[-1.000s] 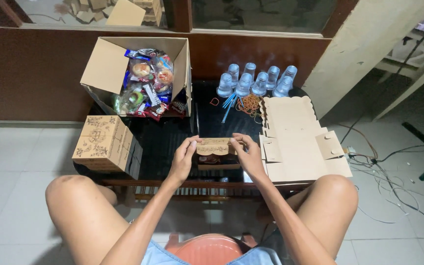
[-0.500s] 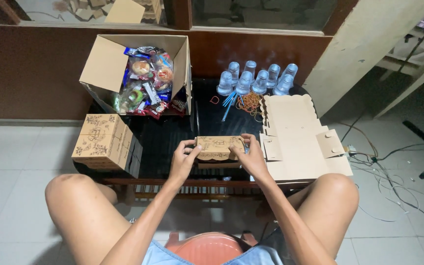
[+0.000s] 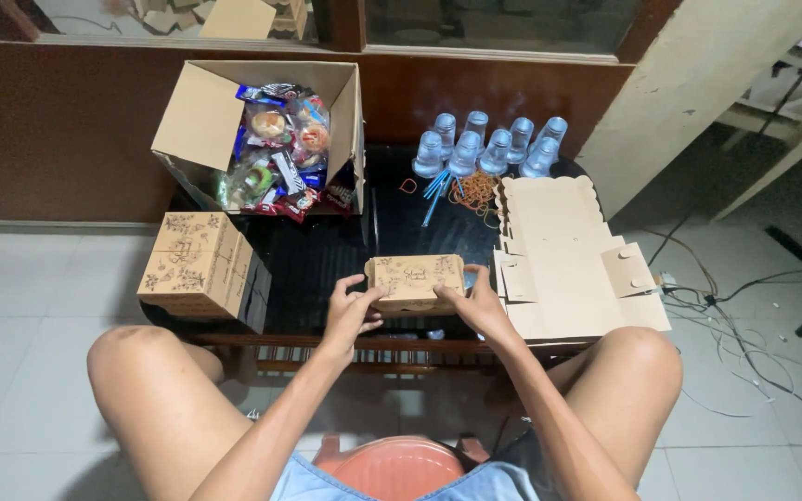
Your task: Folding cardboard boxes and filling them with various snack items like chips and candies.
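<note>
Hands [image 3: 415, 311] gripping small printed cardboard box [image 3: 416, 279], glossy black table [image 3: 313, 260]

Seen from above, the left hand [image 3: 350, 311] and right hand [image 3: 475, 301] grip the ends of a small printed cardboard box [image 3: 416, 281] on a dark table [image 3: 313, 264], with flat box blanks [image 3: 563, 255] just right and a snack-filled carton [image 3: 266, 139] behind.
</note>
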